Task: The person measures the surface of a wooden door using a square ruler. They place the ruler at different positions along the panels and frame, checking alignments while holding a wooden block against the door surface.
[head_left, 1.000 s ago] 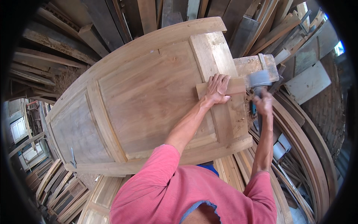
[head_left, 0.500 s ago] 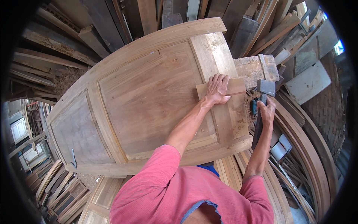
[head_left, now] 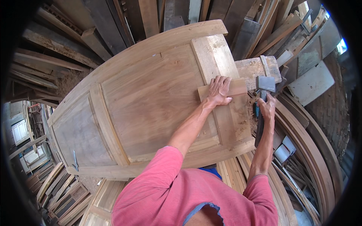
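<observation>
A panelled wooden door point(head_left: 151, 86) lies flat in front of me. Across its right end rests a short wooden block point(head_left: 237, 87). My left hand point(head_left: 220, 91) grips that block from above, fingers over the top and thumb at the near side. In my right hand point(head_left: 267, 107) is a hammer point(head_left: 266, 83) with a blocky grey head and a dark handle pointing back toward me. The hammer head is just right of the block's end, with a small gap showing between them. A teal object point(head_left: 257, 109) is partly hidden behind the hammer handle.
Under the door's right end sticks out a worn plank point(head_left: 256, 69) with a crosspiece. A small metal tool point(head_left: 75, 161) lies on the door's left end. Stacked boards point(head_left: 151, 19) stand beyond it, and long curved timbers point(head_left: 309, 147) line the right side.
My right hand has brought the hammer slightly left and away from me, so its head is closer to the block's end. My left hand stays on the block.
</observation>
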`<control>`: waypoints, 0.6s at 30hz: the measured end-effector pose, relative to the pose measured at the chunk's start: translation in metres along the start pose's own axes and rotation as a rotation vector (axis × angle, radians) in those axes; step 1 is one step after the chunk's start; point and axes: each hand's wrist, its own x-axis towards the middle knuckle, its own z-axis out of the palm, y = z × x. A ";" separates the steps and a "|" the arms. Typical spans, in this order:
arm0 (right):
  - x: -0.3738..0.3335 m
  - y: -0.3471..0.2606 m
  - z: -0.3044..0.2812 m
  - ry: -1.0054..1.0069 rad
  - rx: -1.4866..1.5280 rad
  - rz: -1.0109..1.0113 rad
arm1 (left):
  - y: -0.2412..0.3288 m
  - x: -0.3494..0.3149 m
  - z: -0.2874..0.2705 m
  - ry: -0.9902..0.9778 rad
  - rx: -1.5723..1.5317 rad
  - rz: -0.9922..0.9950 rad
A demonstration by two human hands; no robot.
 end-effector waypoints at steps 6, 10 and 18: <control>-0.016 0.004 0.011 -0.128 -0.082 -0.127 | -0.001 -0.001 0.001 0.004 -0.005 0.002; -0.032 0.007 0.017 -0.143 -0.039 -0.074 | -0.001 -0.002 -0.004 -0.056 0.027 -0.014; -0.105 0.047 0.064 -0.188 -0.056 0.011 | -0.041 -0.106 -0.081 -0.007 -0.048 -0.042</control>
